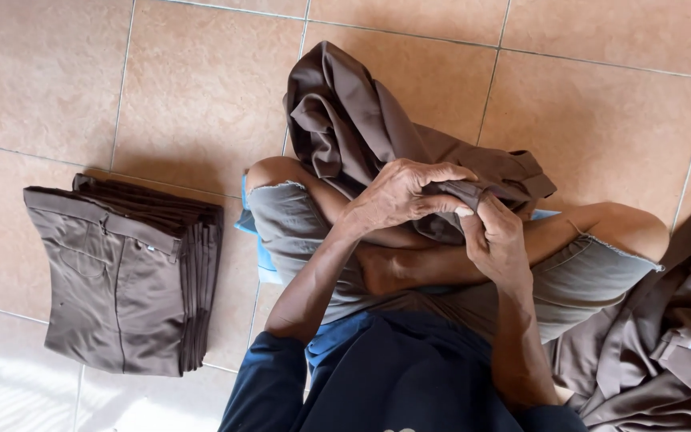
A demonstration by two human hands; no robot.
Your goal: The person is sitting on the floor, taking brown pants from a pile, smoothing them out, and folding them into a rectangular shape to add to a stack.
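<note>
I am sitting cross-legged on the tiled floor (201, 88). My left hand (397, 196) and right hand (493, 240) are both pinching shut on a brown garment (345, 120), which is bunching over my lap and knee. A folded stack of brown trousers (125, 276) is lying to my left; loose brown garments (665, 336) are lying to my right.

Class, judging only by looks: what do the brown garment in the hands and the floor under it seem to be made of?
Brown garment: probably woven cloth, matte; it drapes in soft folds where both hands grip it. Floor: apparently ceramic tile, mottled peach, slightly glossy, with straight grout lines.
</note>
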